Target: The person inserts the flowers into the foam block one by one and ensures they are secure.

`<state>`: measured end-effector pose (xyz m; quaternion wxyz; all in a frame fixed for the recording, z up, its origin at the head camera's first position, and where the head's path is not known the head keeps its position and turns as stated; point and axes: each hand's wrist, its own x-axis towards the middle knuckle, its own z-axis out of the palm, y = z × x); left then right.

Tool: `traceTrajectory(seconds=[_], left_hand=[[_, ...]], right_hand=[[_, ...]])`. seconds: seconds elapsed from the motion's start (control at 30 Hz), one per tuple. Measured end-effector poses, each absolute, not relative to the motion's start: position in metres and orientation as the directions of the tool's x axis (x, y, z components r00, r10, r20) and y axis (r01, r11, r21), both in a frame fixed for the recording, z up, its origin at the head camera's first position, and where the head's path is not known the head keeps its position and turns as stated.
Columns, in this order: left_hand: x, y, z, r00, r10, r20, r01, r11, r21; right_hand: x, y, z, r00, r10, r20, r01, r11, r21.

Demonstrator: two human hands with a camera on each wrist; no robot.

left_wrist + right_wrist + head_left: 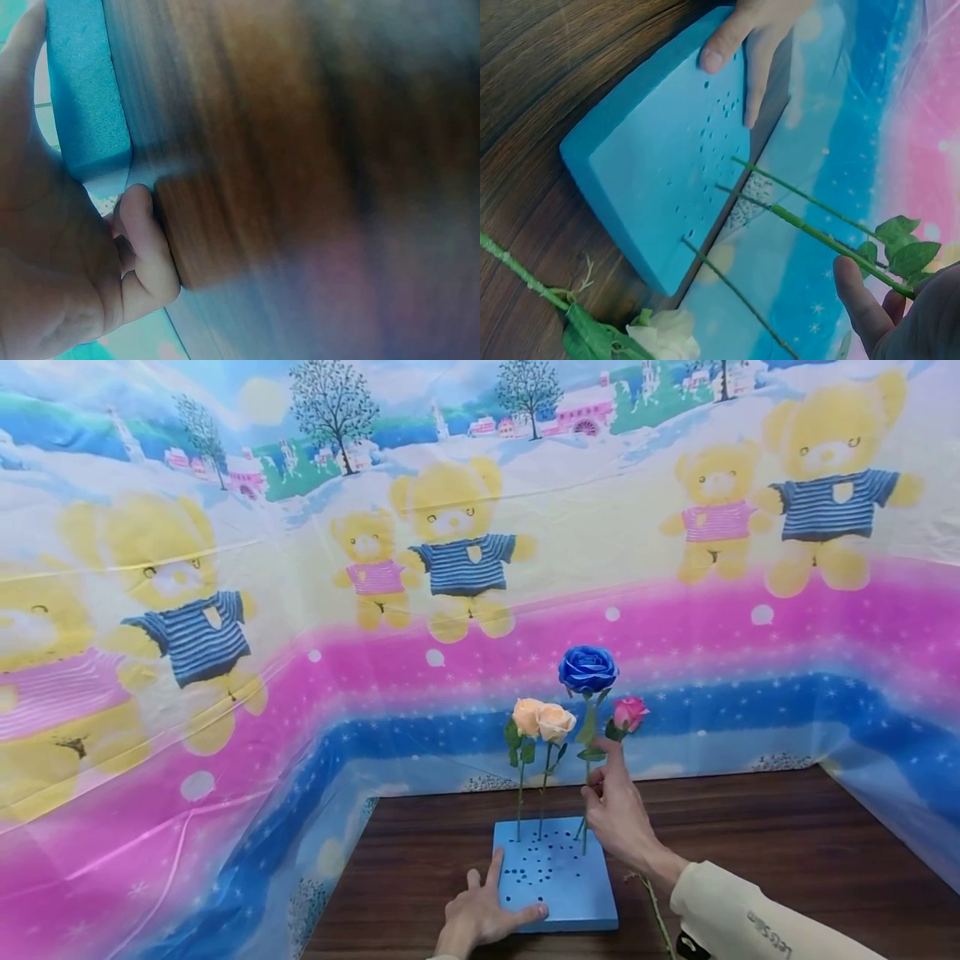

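My right hand (622, 814) pinches the green stem of a blue rose (588, 669), holding it upright above the light blue foam board (573, 906). In the right wrist view the lower end of that stem (817, 236) hangs over the board, overlapping a thinner stem behind. My left hand (480, 906) rests at the board's near left corner, thumb on top and fingers spread along the left side. Two peach roses (556, 723) stand in the board's far left part. A pink rose (629, 713) stands at the far right, partly behind my right hand.
Many small holes dot the board. A white rose (667, 334) lies on the brown wooden table (547, 82) right of the board, its stem (654, 906) passing beside my right sleeve. Behind the table hangs a backdrop (285, 693) printed with teddy bears.
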<state>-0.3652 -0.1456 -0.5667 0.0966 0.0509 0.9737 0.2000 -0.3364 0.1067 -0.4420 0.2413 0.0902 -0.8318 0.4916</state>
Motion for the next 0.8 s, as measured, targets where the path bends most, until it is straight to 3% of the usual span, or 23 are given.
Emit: traceTrajectory(seconds=[0.8], left_hand=[[-0.363,-0.147,-0.567,-0.978,0.141,-0.154,0.071,0.918,0.390]], right_hand=[[-0.341,0.069,-0.441,-0.861,0.013,0.508,-0.450,0.446,-0.774]])
